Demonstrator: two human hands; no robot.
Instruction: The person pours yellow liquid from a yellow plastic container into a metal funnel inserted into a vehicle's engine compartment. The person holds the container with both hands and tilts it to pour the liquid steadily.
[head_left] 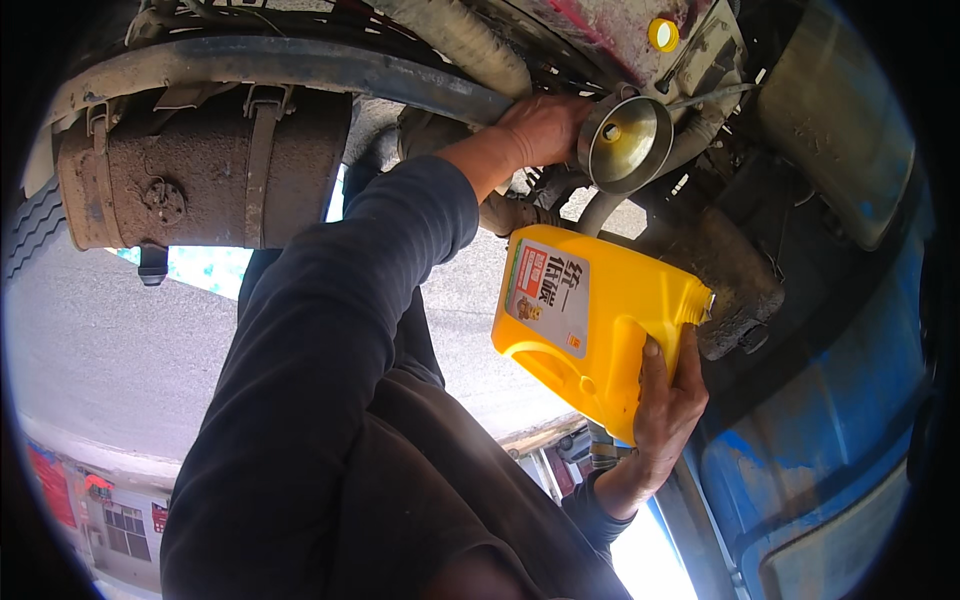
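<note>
A round metal funnel (627, 145) sits among the engine parts at the upper middle, its wide mouth facing me and a small hole showing inside. My left hand (545, 128) is closed at the funnel's left side; its fingertips are partly hidden behind the rim. Below the funnel, my right hand (672, 400) grips a yellow plastic jug (610, 310) by its handle side. The jug lies tilted, with its neck toward the right and a white label on its face. Whether liquid is inside cannot be seen.
A rusty cylindrical tank (205, 165) with metal straps hangs at the left under a curved frame rail (300, 65). A blue painted panel (800, 470) stands at the right. Near the top is a yellow ring (663, 35) by a reddish surface. Grey pavement (130, 350) shows below.
</note>
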